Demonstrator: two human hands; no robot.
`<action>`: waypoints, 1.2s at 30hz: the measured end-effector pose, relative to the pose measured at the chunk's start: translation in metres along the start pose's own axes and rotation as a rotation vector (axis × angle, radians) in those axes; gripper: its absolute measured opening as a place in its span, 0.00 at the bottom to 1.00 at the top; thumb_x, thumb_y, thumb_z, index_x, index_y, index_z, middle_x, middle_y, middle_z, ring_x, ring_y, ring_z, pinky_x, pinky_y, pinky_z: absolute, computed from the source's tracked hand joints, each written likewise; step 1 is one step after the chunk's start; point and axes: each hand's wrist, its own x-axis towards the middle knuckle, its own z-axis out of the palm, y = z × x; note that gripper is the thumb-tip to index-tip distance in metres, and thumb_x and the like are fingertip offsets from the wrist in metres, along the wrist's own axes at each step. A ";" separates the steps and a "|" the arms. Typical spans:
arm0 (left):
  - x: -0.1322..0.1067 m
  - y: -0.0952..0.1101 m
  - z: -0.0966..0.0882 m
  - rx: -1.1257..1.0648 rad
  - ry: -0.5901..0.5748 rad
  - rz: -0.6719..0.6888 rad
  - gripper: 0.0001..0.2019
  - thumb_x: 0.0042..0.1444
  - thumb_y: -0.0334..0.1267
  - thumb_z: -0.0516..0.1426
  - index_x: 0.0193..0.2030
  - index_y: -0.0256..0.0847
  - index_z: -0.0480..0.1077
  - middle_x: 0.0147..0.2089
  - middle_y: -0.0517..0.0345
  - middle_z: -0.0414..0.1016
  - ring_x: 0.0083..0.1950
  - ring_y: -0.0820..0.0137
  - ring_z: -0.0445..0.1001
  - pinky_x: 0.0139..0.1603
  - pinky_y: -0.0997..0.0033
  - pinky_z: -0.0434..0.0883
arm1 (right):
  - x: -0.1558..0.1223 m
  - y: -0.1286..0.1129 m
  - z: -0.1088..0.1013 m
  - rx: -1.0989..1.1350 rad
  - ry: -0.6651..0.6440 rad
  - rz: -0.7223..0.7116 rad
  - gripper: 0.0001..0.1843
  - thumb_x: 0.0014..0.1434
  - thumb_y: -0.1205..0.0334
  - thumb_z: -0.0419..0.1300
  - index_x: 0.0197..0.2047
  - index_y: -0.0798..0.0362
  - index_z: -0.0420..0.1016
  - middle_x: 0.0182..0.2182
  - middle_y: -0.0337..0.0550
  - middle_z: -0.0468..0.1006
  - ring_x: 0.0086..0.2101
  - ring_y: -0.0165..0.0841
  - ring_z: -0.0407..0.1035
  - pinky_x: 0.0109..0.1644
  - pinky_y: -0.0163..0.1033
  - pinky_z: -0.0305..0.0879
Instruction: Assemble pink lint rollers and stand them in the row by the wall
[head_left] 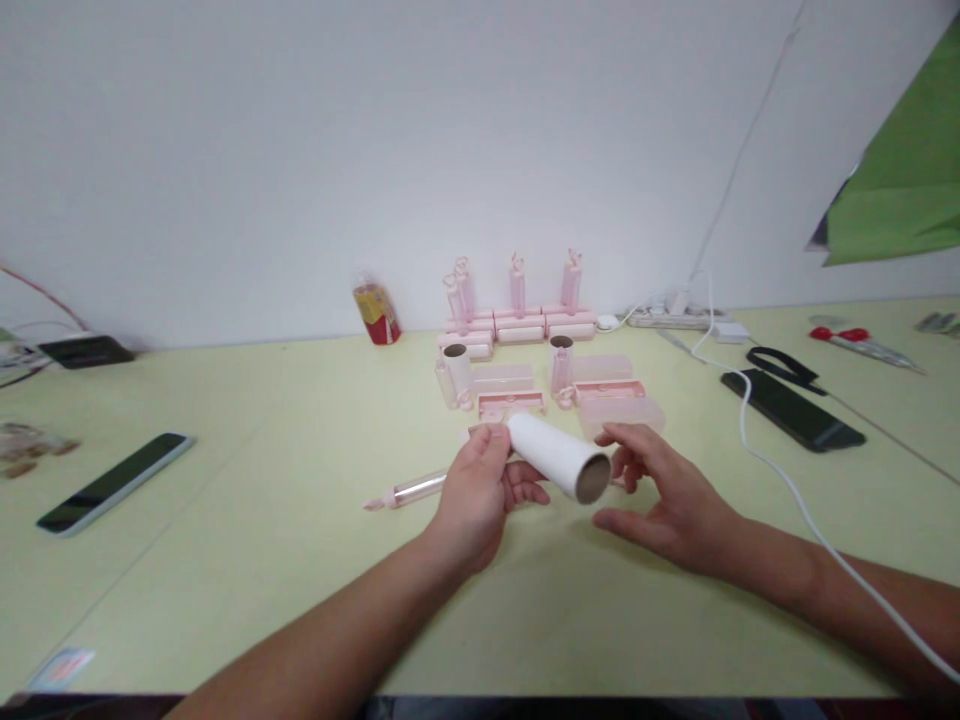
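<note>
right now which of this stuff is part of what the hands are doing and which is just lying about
In use:
left hand gripping the white roll
right hand open beside it
pink handle
pink roller parts

Lying about:
two phones
scissors
red packet
white cable

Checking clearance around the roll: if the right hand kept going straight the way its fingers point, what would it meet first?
Probably the white roll, held by the left hand; the right hand points left toward its open end, though depth is unclear.
</note>
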 end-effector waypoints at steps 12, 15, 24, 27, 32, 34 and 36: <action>-0.015 -0.016 0.003 0.649 -0.238 -0.071 0.17 0.64 0.50 0.49 0.51 0.42 0.64 0.43 0.48 0.77 0.24 0.70 0.76 0.17 0.75 0.63 | 0.061 0.000 -0.044 -0.208 0.402 0.063 0.29 0.56 0.52 0.64 0.58 0.49 0.64 0.47 0.49 0.76 0.44 0.42 0.73 0.48 0.46 0.69; -0.022 -0.018 -0.001 1.043 -0.370 0.201 0.17 0.63 0.44 0.51 0.56 0.41 0.68 0.51 0.42 0.77 0.46 0.59 0.79 0.44 0.60 0.75 | 0.076 0.033 -0.065 -0.361 0.470 0.186 0.30 0.57 0.50 0.62 0.60 0.52 0.65 0.47 0.49 0.77 0.36 0.38 0.73 0.43 0.44 0.69; -0.019 -0.021 0.006 1.656 -0.490 0.266 0.24 0.61 0.40 0.50 0.65 0.40 0.59 0.70 0.42 0.57 0.53 0.50 0.75 0.52 0.47 0.72 | 0.041 0.113 -0.077 -0.578 0.303 0.486 0.27 0.55 0.51 0.61 0.56 0.52 0.70 0.44 0.50 0.81 0.36 0.43 0.75 0.43 0.46 0.68; -0.011 -0.021 0.014 1.763 -0.467 0.241 0.24 0.61 0.39 0.50 0.64 0.38 0.59 0.71 0.37 0.54 0.48 0.50 0.78 0.46 0.50 0.74 | 0.031 0.122 -0.067 -0.532 0.236 0.512 0.24 0.56 0.51 0.60 0.54 0.52 0.71 0.46 0.50 0.80 0.38 0.44 0.75 0.45 0.47 0.68; 0.002 -0.026 0.021 1.819 -0.478 0.239 0.21 0.60 0.37 0.49 0.60 0.36 0.63 0.67 0.34 0.59 0.46 0.50 0.78 0.43 0.50 0.73 | 0.019 0.124 -0.063 -0.471 0.201 0.508 0.37 0.59 0.46 0.57 0.66 0.58 0.56 0.52 0.59 0.75 0.39 0.45 0.75 0.43 0.47 0.69; 0.005 -0.028 0.021 1.813 -0.488 0.251 0.21 0.60 0.37 0.48 0.59 0.36 0.64 0.66 0.35 0.61 0.45 0.50 0.78 0.43 0.50 0.73 | 0.004 0.129 -0.070 -0.497 0.140 0.519 0.39 0.62 0.44 0.53 0.68 0.60 0.51 0.53 0.63 0.74 0.43 0.48 0.74 0.45 0.49 0.69; 0.005 -0.030 0.019 1.819 -0.482 0.266 0.23 0.61 0.38 0.48 0.62 0.35 0.62 0.67 0.36 0.61 0.45 0.49 0.78 0.43 0.49 0.74 | -0.016 0.138 -0.081 -0.624 0.062 0.546 0.38 0.62 0.42 0.52 0.66 0.60 0.55 0.52 0.65 0.74 0.48 0.54 0.71 0.48 0.54 0.66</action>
